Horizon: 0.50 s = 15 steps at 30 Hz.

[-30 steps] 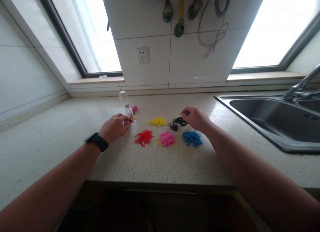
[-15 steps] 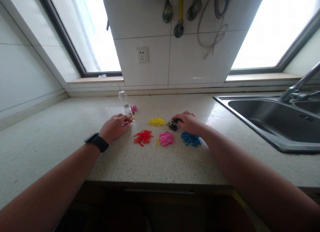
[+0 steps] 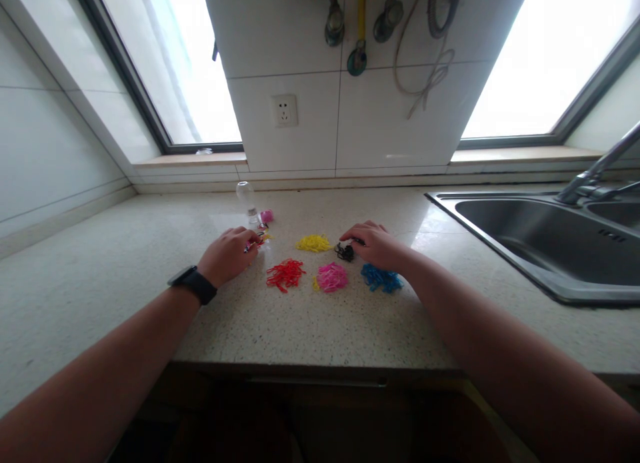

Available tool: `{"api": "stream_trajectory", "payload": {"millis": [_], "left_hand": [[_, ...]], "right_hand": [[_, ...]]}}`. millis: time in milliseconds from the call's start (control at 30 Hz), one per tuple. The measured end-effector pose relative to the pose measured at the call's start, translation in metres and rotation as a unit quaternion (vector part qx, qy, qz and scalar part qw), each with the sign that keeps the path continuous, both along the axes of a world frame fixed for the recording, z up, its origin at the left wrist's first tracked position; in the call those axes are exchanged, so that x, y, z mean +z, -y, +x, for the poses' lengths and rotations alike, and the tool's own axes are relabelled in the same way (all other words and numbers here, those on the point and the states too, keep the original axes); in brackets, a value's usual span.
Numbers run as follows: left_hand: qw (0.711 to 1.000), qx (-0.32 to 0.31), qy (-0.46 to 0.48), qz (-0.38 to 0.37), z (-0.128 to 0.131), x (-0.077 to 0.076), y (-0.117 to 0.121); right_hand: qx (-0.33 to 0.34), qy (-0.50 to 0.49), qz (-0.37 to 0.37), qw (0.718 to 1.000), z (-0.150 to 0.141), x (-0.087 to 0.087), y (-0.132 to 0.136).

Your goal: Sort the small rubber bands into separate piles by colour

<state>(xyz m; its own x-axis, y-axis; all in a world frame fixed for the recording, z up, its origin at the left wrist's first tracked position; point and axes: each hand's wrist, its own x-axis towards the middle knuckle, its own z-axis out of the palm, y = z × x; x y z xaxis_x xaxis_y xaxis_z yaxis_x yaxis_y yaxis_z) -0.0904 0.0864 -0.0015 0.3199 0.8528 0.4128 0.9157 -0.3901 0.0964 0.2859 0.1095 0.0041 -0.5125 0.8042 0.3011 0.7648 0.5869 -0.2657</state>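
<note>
My left hand [image 3: 231, 253], with a dark watch [image 3: 193, 283] on its wrist, rests on the counter, fingers curled over a mix of coloured rubber bands [image 3: 254, 246]. Black rubber bands [image 3: 345, 252] lie under the fingertips of my right hand [image 3: 373, 242], which is closed on some of them. Between the hands sit separate piles: yellow rubber bands [image 3: 314, 243], red rubber bands [image 3: 285, 274] and pink rubber bands [image 3: 332, 276], the last with a little yellow at its left edge. Blue rubber bands [image 3: 381, 278] lie just below my right wrist.
Behind my left hand stands a clear upside-down bottle [image 3: 245, 196], with a pink piece [image 3: 267, 216] beside it. A steel sink [image 3: 525, 243] with a faucet [image 3: 583, 183] is set into the counter at right. A socket [image 3: 285, 110] and pipe valves [image 3: 357, 60] are on the wall.
The fingers of my right hand have shifted slightly left over the black rubber bands, which look more bunched together. My left hand has stayed in place.
</note>
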Motion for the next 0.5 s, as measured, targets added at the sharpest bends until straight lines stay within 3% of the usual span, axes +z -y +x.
{"api": "stream_trajectory", "payload": {"millis": [167,500], "left_hand": [[1.0,-0.004,-0.002,-0.002,0.0011,0.0004,0.0011],[1.0,-0.005,-0.004,-0.001,0.001,0.0006,0.0005]], "right_hand": [[0.031,0.043,-0.019,0.998,-0.0031,0.0045,0.0072],[-0.017,0.032,0.015,0.999,0.0017,0.0044,0.0006]]}}
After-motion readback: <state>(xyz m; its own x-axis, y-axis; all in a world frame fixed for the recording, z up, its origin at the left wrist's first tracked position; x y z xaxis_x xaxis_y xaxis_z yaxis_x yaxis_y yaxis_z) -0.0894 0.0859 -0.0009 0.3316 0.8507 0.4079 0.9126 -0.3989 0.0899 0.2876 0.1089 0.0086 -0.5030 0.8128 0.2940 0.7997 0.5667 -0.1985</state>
